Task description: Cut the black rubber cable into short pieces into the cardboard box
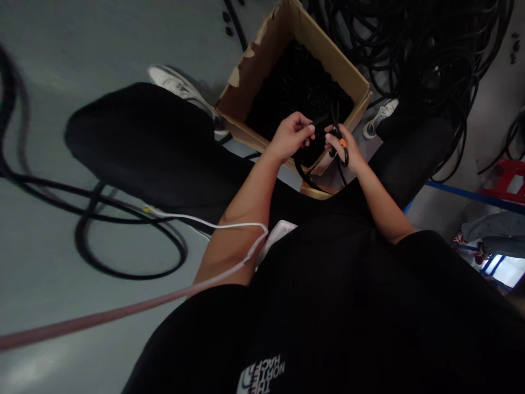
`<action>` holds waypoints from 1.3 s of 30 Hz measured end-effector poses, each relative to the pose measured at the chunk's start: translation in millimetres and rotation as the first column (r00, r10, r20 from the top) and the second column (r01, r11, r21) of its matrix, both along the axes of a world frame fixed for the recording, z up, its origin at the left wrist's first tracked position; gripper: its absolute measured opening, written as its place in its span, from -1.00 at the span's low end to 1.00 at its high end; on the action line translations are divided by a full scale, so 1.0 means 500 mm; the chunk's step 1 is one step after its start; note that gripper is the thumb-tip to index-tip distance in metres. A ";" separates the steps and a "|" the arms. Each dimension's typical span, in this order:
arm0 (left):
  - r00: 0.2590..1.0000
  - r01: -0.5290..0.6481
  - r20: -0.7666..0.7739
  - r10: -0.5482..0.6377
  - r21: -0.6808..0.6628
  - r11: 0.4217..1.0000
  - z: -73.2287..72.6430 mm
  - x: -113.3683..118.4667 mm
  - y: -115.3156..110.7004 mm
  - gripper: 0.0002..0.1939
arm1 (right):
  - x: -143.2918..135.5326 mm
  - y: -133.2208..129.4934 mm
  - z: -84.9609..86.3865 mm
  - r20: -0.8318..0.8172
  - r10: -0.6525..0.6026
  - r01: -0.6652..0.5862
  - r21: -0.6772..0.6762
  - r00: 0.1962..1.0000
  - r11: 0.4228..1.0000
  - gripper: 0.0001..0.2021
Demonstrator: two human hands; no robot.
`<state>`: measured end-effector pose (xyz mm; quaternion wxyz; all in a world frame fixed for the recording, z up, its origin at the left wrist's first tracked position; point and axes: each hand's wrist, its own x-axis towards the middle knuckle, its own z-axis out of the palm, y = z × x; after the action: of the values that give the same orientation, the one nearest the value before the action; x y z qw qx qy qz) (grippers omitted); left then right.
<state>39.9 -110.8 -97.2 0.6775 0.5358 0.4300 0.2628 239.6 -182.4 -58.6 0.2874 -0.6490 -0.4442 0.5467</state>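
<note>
My right hand (342, 145) holds scissors (343, 144) with black and orange handles; their dark blades point away from me over the box. Beside it, my left hand (293, 134) is closed in a pinch, thumb against fingertips. Something dark seems to stick out from that pinch, but it merges with the black contents behind it. Both hands are above the near side of an open cardboard box (344, 63) between my legs. Many small black pieces (299, 82) fill the box. Below my hands a black cable (303, 174) curves down along the box's near wall.
Black cable (135, 276) lies looped on the floor at left, and a large heap of black cables (430, 60) at upper right. A white and pinkish cord (164, 298) crosses my left arm. A blue bar (471, 194) and a red object (508, 180) stand at right.
</note>
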 end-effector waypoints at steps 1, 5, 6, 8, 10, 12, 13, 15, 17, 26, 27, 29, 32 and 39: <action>1.000 -0.026 -0.001 0.027 0.038 0.999 0.000 -0.001 0.002 -0.38 | 0.002 -0.003 -0.001 0.000 0.022 -0.022 -0.011 1.000 1.000 -0.26; 0.994 -0.053 -0.090 0.068 0.160 0.986 -0.007 -0.002 0.004 -0.40 | 0.013 -0.014 -0.016 0.033 0.131 -0.129 -0.057 0.991 0.990 -0.40; 0.992 -0.043 -0.109 0.062 0.174 0.984 -0.013 -0.002 0.003 -0.43 | 0.015 -0.015 -0.020 0.042 0.142 -0.139 -0.063 0.989 0.988 -0.42; 0.991 -0.017 -0.127 0.042 0.188 0.982 -0.029 -0.001 0.003 -0.50 | 0.018 -0.017 -0.026 0.055 0.149 -0.145 -0.068 0.987 0.987 -0.44; 0.990 0.003 -0.140 0.025 0.195 0.981 -0.048 -0.001 0.003 -0.56 | 0.020 -0.017 -0.030 0.063 0.157 -0.152 -0.066 0.986 0.986 -0.45; 0.987 0.018 -0.160 0.015 0.199 0.980 -0.063 -0.002 0.003 -0.60 | 0.021 -0.017 -0.032 0.067 0.166 -0.161 -0.067 0.984 0.985 -0.45; 0.985 0.022 -0.171 0.012 0.198 0.980 -0.068 -0.002 0.004 -0.60 | 0.021 -0.017 -0.032 0.069 0.167 -0.162 -0.069 0.984 0.984 -0.46; 0.982 0.030 -0.187 0.006 0.190 0.981 -0.072 -0.002 0.004 -0.60 | 0.020 -0.016 -0.030 0.072 0.161 -0.156 -0.081 0.984 0.985 -0.48; 0.981 0.038 -0.194 -0.003 0.174 0.984 -0.069 -0.002 0.002 -0.61 | 0.017 -0.015 -0.027 0.075 0.155 -0.148 -0.092 0.985 0.985 -0.49; 0.974 0.095 -0.219 -0.059 0.158 0.983 -0.042 0.003 -0.004 -0.72 | 0.010 -0.017 -0.025 0.131 0.159 -0.147 -0.095 0.979 0.985 -0.47; 0.974 0.103 -0.217 -0.065 0.166 0.981 -0.043 0.002 -0.004 -0.74 | 0.011 -0.019 -0.028 0.145 0.158 -0.147 -0.090 0.977 0.985 -0.48; 0.973 0.117 -0.217 -0.078 0.177 0.977 -0.046 -0.001 -0.005 -0.77 | 0.013 -0.021 -0.034 0.169 0.157 -0.145 -0.082 0.973 0.986 -0.48; 0.970 0.129 -0.225 -0.090 0.166 0.978 -0.050 -0.006 -0.006 -0.80 | 0.015 -0.023 -0.039 0.184 0.169 -0.158 -0.072 0.968 0.985 -0.50; 0.962 0.042 -0.274 -0.004 0.130 0.991 -0.058 -0.004 -0.006 -0.66 | 0.013 -0.024 -0.038 0.256 0.209 -0.205 -0.044 0.944 0.978 -0.44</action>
<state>38.0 -114.0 -126.2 0.5769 0.6165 0.4944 0.2068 246.3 -194.2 -77.5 0.1622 -0.6672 -0.5389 0.4879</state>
